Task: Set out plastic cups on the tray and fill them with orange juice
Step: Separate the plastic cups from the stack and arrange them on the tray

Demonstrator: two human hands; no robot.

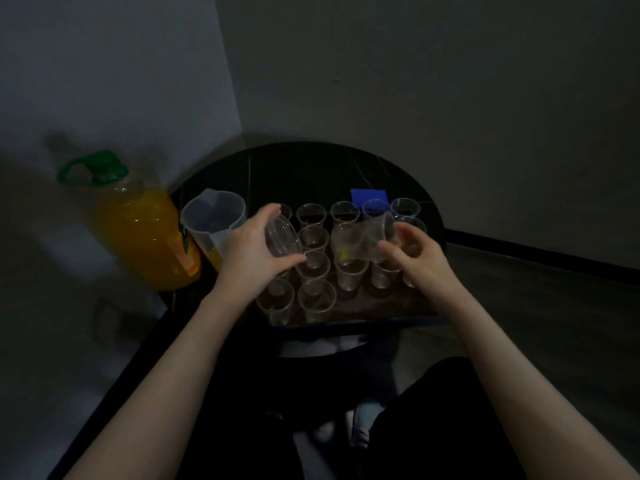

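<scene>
Still setting out: left hand (251,249) gripped one tilted cup (282,237); right hand (420,258) held, apparently, a sideways cup stack (363,242). Beneath both sets of fingers, cups on tray (349,322) looked empty. Next: seat cup in a gap, then pour.

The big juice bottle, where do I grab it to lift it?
Take the bottle by the green loop handle at its neck. The loop sticks out to the left, so come from above on that side. The body looks too wide and round for one hand.
</scene>
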